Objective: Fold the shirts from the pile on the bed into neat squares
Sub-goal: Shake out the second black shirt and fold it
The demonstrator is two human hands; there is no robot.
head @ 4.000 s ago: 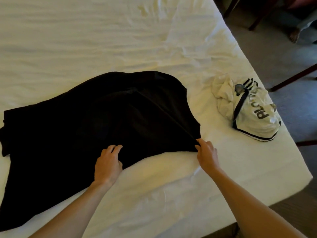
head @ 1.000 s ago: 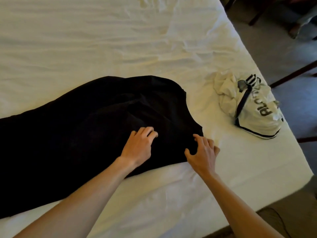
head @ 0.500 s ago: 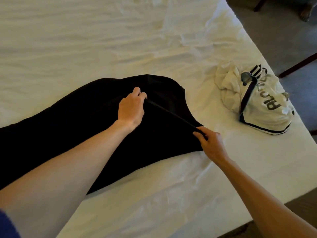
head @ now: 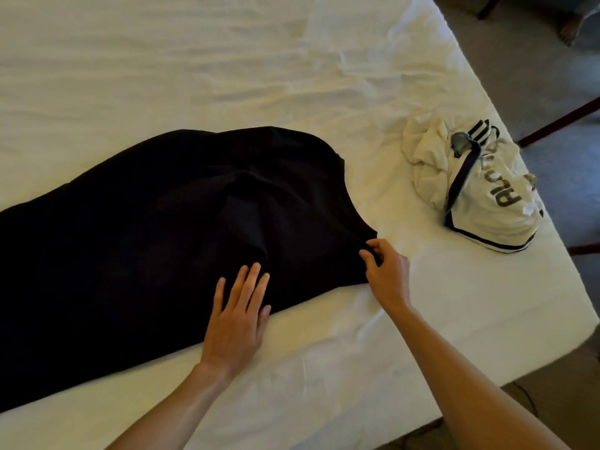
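A black shirt (head: 146,241) lies spread across the white bed (head: 227,66), running off the left edge of the view. My left hand (head: 237,319) presses flat on its near edge with straight fingers. My right hand (head: 386,274) pinches the shirt's right corner between thumb and fingers. A crumpled white shirt (head: 470,190) with dark stripes and lettering sits bunched near the bed's right edge, apart from both hands.
The bed's right edge and near corner drop to grey carpet (head: 535,69). Dark wooden furniture legs (head: 558,121) stand on the floor beside the bed. A person's bare foot (head: 571,27) shows at the top right.
My left hand let go of the fold it held further up the black shirt and came back to lie flat on the near edge. My right hand stays at the right corner.
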